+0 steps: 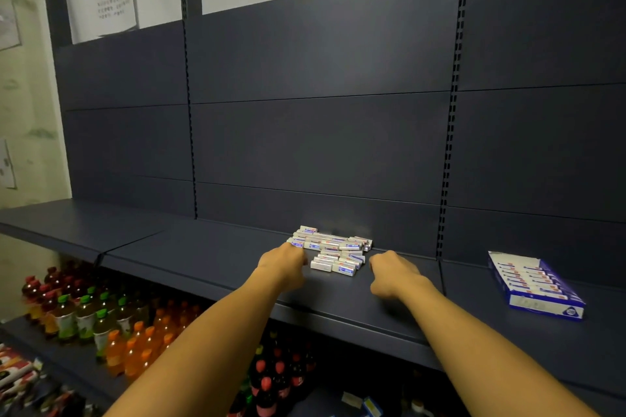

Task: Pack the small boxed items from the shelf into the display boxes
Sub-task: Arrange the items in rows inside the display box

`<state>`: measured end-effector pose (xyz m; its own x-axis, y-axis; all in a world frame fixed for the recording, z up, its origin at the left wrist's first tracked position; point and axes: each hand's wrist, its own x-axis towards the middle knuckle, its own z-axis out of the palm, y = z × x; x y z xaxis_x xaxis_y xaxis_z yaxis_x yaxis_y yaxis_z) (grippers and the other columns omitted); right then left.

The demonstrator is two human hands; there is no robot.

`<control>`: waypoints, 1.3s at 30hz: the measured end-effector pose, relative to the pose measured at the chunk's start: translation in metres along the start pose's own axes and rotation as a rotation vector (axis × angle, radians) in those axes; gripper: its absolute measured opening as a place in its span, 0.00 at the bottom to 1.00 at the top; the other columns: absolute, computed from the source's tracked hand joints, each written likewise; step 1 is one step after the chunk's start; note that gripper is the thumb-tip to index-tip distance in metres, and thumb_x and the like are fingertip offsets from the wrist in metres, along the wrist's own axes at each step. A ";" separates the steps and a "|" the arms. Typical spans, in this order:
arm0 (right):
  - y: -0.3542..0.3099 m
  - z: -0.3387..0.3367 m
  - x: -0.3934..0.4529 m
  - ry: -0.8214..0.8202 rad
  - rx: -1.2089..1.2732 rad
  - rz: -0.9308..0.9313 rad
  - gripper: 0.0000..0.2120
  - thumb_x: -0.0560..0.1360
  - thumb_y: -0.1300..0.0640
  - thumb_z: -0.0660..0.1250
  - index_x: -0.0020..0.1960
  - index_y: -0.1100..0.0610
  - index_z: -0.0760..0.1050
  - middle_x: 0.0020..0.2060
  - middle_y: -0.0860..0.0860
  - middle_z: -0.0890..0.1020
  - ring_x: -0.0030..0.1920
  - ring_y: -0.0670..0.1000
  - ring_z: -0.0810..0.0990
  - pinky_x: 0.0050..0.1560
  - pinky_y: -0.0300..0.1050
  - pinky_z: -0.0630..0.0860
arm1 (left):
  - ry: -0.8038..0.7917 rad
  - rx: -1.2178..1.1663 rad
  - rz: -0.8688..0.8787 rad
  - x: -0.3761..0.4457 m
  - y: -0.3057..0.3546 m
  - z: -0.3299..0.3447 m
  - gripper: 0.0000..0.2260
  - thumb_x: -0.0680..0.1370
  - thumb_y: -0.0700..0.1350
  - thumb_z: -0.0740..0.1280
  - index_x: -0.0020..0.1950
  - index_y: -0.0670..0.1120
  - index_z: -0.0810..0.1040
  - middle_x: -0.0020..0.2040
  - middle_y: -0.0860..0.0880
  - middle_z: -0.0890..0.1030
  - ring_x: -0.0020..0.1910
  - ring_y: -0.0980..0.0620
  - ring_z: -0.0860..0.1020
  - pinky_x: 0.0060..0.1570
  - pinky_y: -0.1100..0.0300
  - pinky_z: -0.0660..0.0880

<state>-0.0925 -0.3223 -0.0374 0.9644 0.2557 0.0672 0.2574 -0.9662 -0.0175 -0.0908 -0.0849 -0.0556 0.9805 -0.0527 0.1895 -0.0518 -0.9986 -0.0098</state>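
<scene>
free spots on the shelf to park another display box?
Bare shelf runs from the pile of small boxes out to the left end. A narrower bare strip lies between the right hand and the display box. Crowded: around the pile, flanked by the left hand and the right hand.

A loose pile of small white-and-blue boxed items (333, 249) lies flat on the dark shelf (210, 257), while at three o'clock, well apart, a blue-and-white display box (537, 284) sits open, filled with rows.
</scene>
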 end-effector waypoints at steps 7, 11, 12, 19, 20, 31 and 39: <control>-0.017 -0.002 0.047 0.060 0.005 0.002 0.11 0.76 0.57 0.65 0.58 0.56 0.77 0.55 0.54 0.79 0.52 0.56 0.80 0.44 0.45 0.74 | -0.002 0.008 0.014 0.040 -0.029 0.012 0.17 0.79 0.45 0.68 0.68 0.48 0.78 0.63 0.46 0.78 0.57 0.44 0.79 0.57 0.50 0.80; -0.021 -0.007 0.081 0.072 0.043 0.018 0.12 0.75 0.57 0.66 0.58 0.56 0.77 0.56 0.53 0.80 0.53 0.57 0.82 0.45 0.45 0.76 | -0.026 0.004 0.020 0.066 -0.046 0.013 0.15 0.79 0.44 0.67 0.65 0.47 0.79 0.62 0.45 0.78 0.57 0.43 0.79 0.57 0.49 0.79; -0.022 -0.009 0.089 0.073 0.054 0.019 0.12 0.74 0.59 0.66 0.57 0.56 0.78 0.55 0.54 0.80 0.52 0.57 0.82 0.45 0.45 0.77 | -0.027 0.006 0.021 0.073 -0.050 0.013 0.13 0.78 0.43 0.66 0.63 0.46 0.80 0.60 0.45 0.79 0.55 0.43 0.79 0.55 0.49 0.80; -0.028 -0.018 0.138 0.093 0.111 -0.023 0.15 0.71 0.66 0.64 0.56 0.58 0.80 0.50 0.54 0.81 0.49 0.57 0.82 0.49 0.51 0.83 | -0.015 0.006 0.017 0.119 -0.076 0.019 0.07 0.77 0.39 0.65 0.52 0.44 0.81 0.50 0.45 0.80 0.49 0.43 0.80 0.46 0.52 0.78; -0.029 -0.017 0.144 0.099 0.114 -0.032 0.14 0.71 0.66 0.64 0.55 0.57 0.80 0.50 0.54 0.81 0.48 0.56 0.82 0.48 0.51 0.82 | -0.005 0.003 0.022 0.125 -0.079 0.022 0.08 0.78 0.39 0.65 0.54 0.44 0.82 0.51 0.45 0.80 0.50 0.43 0.80 0.47 0.52 0.78; -0.040 -0.010 0.187 0.098 0.129 -0.053 0.14 0.73 0.64 0.65 0.56 0.53 0.80 0.50 0.51 0.80 0.47 0.53 0.81 0.49 0.50 0.82 | 0.046 -0.047 0.174 0.183 -0.101 0.053 0.11 0.79 0.44 0.66 0.60 0.47 0.81 0.61 0.47 0.78 0.57 0.45 0.78 0.53 0.52 0.78; -0.058 -0.010 0.203 0.098 0.112 -0.012 0.14 0.73 0.65 0.65 0.55 0.54 0.80 0.50 0.52 0.80 0.47 0.54 0.81 0.50 0.52 0.83 | 0.016 0.081 0.405 0.209 -0.116 0.057 0.11 0.78 0.47 0.71 0.59 0.46 0.80 0.60 0.47 0.78 0.56 0.44 0.78 0.50 0.52 0.75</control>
<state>0.0879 -0.2142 -0.0132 0.9521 0.2573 0.1652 0.2793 -0.9517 -0.1273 0.1312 0.0197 -0.0710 0.8807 -0.4422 0.1696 -0.4172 -0.8939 -0.1640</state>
